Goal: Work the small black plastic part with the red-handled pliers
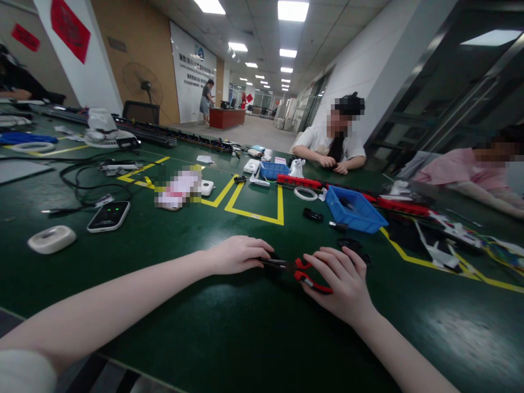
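Note:
Red-handled pliers with long dark jaws are in my right hand, its fingers curled around the handles. The jaws point left, toward my left hand. That hand is closed, its fingertips pinched together at the tip of the jaws. Whatever lies between those fingertips is too small and hidden to make out. Both hands are low over the green table. Just beyond my right hand, partly behind its fingers, lies a tangle of black parts.
A blue bin with dark items stands beyond my right hand, near black pieces. To the left are a phone, a black-and-white device, a white ring-shaped object and black cables. A co-worker sits across the table.

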`<state>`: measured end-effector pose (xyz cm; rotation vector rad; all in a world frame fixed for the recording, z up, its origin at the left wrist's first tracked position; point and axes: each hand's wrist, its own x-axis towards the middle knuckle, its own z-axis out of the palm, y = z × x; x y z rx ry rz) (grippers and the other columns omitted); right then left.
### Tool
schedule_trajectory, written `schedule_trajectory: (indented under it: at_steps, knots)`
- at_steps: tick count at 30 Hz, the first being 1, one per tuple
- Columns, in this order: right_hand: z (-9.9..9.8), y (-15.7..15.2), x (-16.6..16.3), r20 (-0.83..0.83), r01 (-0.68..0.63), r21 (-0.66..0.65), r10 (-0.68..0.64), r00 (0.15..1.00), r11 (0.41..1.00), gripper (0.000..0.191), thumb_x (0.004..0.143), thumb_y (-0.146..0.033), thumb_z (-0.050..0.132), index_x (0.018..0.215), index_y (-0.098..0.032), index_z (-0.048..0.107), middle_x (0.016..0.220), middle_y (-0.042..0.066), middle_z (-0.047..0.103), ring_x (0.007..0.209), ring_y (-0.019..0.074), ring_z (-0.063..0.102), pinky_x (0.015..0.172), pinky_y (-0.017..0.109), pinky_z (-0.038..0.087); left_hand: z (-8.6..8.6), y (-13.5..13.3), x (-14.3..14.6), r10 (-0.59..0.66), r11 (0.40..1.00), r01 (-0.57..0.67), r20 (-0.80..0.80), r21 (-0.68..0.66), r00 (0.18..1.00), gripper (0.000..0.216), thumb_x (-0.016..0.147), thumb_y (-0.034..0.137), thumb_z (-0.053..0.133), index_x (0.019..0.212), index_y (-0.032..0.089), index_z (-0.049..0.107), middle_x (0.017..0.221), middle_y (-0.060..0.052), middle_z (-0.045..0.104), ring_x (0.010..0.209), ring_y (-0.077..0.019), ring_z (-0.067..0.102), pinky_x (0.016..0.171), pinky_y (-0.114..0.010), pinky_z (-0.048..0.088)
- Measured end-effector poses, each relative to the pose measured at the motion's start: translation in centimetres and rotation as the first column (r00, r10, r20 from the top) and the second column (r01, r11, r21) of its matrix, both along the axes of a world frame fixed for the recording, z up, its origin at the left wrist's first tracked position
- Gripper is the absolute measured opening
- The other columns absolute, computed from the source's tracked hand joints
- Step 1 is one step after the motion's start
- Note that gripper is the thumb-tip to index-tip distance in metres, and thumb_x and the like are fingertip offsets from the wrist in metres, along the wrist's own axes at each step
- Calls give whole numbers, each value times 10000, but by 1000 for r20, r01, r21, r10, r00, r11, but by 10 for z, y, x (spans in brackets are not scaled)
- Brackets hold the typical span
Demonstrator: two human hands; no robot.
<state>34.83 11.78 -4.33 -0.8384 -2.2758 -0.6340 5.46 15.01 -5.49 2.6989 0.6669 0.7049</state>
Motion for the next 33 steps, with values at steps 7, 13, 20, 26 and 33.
schedule_trajectory:
  at_steps: [7,13,20,26,33]
  knots:
    - [1,-1,-1,13,-7,-21,8,1000,1000,332,824,-320,677,1142,-236,630,1023,57,709,1050,250,634,1054,465,346,-2,0,-1,37,997,-36,-24,62,999,209,911,248,613,1111,188,631,1208,-85,626,1030,-203,649,861,-314,522]
    - [-1,0,-3,-16,-35,-79,34,999,996,319,823,-348,676,1115,-224,644,1002,59,712,1031,248,636,1054,473,347,-2,-2,1,29,988,-28,-7,152,1000,191,920,207,589,1105,187,632,1215,-97,613,1060,-202,627,864,-306,509]
    - [-1,2,-2,-10,-44,-82,44,999,996,313,824,-334,668,1114,-216,645,1001,62,718,1020,250,640,1050,481,346,-3,-1,1,33,986,-27,-39,165,999,190,908,246,612,1089,194,634,1210,-78,622,1055,-201,627,868,-316,488]
    - [2,4,1,-12,-24,-66,23,1000,998,361,825,-344,659,1162,-217,623,1030,69,718,1019,262,646,1037,499,345,-3,1,1,63,992,-59,-31,107,998,180,912,258,608,1078,192,631,1230,-70,621,1075,-199,624,895,-328,477]
    - [3,4,4,-22,17,-71,-18,1000,997,378,829,-355,651,1181,-223,612,1041,71,714,1033,272,643,1035,512,346,-4,1,1,140,989,-138,-53,51,989,144,915,289,604,1024,210,653,1251,-48,606,1074,-198,626,909,-345,463]
